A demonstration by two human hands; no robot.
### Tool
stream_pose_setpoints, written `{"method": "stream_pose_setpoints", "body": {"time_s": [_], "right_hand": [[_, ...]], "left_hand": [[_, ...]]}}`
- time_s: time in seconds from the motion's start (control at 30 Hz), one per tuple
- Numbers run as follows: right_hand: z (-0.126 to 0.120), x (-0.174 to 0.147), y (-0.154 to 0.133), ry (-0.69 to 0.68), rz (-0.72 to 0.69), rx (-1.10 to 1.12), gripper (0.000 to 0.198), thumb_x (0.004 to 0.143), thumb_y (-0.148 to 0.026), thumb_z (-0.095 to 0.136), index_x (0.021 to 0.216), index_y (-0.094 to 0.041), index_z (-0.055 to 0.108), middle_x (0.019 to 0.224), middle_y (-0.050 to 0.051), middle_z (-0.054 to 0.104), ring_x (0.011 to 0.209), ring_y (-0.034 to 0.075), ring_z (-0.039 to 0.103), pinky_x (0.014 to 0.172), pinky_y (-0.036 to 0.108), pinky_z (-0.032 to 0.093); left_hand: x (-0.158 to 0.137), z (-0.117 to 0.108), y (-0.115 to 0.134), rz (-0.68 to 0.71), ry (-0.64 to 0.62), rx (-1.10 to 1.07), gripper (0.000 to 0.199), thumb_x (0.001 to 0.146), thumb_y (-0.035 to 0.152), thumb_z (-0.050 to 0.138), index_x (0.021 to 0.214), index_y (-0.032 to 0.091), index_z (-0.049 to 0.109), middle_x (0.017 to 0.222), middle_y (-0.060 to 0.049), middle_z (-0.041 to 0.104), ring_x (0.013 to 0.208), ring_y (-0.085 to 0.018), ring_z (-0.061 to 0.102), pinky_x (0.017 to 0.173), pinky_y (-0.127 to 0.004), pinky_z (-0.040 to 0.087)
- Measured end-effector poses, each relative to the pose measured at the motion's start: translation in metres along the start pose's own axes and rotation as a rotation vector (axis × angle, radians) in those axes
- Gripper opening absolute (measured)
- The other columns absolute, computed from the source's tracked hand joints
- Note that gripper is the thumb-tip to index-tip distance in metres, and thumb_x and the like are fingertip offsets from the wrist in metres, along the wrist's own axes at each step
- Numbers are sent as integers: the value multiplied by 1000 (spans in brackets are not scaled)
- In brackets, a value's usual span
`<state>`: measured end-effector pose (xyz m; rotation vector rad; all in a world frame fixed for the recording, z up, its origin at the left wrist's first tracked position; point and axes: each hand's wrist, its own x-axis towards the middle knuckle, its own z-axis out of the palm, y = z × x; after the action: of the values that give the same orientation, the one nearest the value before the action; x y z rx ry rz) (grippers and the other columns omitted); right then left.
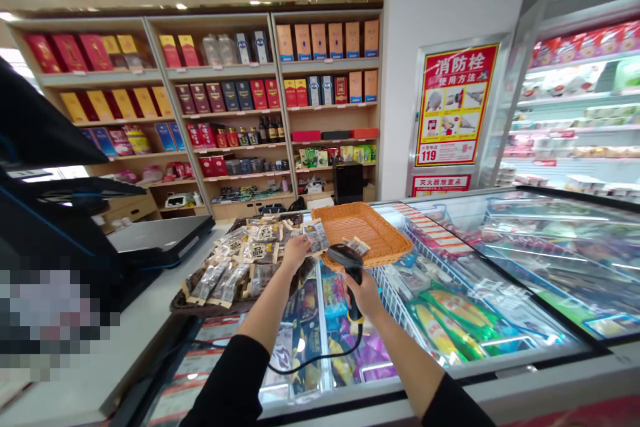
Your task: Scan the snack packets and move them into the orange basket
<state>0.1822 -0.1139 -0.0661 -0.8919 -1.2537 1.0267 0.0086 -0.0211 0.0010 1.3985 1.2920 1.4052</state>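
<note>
Cable (359, 339) hangs slack below my wrists, over the glass-topped freezer (560, 383), and I judge that loose line useful for letting the black scanner (353, 273) tilt freely. Holding the small packet (316, 233) flat, its print uncovered and a little gap before the scanner's head, should serve best; whether a code faces it, I cannot tell. My right hand (369, 290) stands the scanner nearly upright, fingers wrapped around its handle, forearm slanting in from the lower right. My left hand (297, 250) reaches slightly farther, back upward, fingers pinched on the packet's near left side, by the left rim of the orange basket (390, 230). Another packet (358, 245) lies inside; left of it, a dark basket (193, 307) holds a heap. Boxes (194, 99) line the shelves (220, 72) beyond.
</note>
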Motion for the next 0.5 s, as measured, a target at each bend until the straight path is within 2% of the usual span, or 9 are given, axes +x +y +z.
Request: {"method": "stream_pose_setpoints", "body": {"time_s": [0.1, 0.2, 0.37, 0.5], "right_hand": [[-3, -2, -2, -18, -16, -130, 35, 82, -47, 56, 58, -22, 49, 36, -4, 46, 31, 12, 43, 36, 24, 36], [-5, -2, -2, -2, 23, -147, 34, 80, -48, 58, 60, -22, 50, 37, -4, 47, 30, 13, 44, 35, 24, 36], [-4, -1, -3, 30, 50, -118, 33, 78, -51, 58, 64, -21, 51, 37, -5, 47, 29, 13, 43, 33, 24, 35], [-4, 0, -2, 30, 67, -145, 35, 78, -51, 57, 62, -21, 51, 38, -5, 48, 30, 13, 45, 34, 24, 37]], "left_hand": [[0, -5, -5, -24, -50, 24, 19, 64, 26, 72, 57, 16, 58, 52, 2, 53, 51, -12, 53, 55, -27, 51], [-1, -6, -7, -15, -46, 12, 15, 65, 27, 72, 65, 15, 63, 58, 0, 59, 54, -12, 55, 57, -26, 50], [2, -6, -13, -40, -100, -34, 29, 63, 34, 74, 82, 13, 68, 68, -3, 66, 63, -14, 59, 64, -27, 52], [5, -8, -17, -45, -96, -48, 33, 63, 35, 75, 86, 12, 69, 73, -5, 68, 65, -15, 61, 67, -29, 53]]}}
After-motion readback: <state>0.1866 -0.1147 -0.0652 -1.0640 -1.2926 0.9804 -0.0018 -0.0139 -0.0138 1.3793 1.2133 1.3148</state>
